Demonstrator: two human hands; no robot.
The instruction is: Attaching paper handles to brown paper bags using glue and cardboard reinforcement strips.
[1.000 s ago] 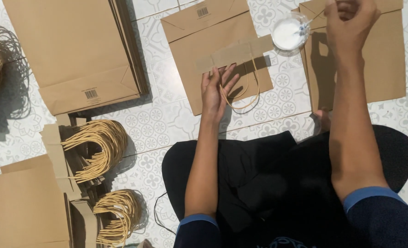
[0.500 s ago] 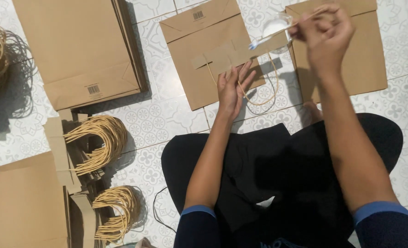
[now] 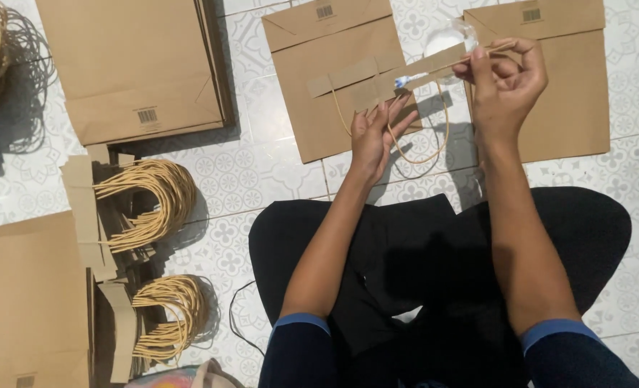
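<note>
Sitting cross-legged on the patterned tile floor, the person works over one flat brown paper bag lying just beyond the knees. Left hand rests flat with fingers spread, pressing on a handle strip, a kraft band with a looped cord, against the bag. Right hand pinches a thin stick brush between thumb and fingers, its whitish tip touching the strip. Judged from appearance, the strip is light, limp and easily creased; hold it flat by the band, not the cord. The brush is light and stiff; grip it near the far end. Near the left knee lie two bundles of handle strips. Farther out: one clear glue cup, partly hidden; one more single bag at right; one bag stack at left.
</note>
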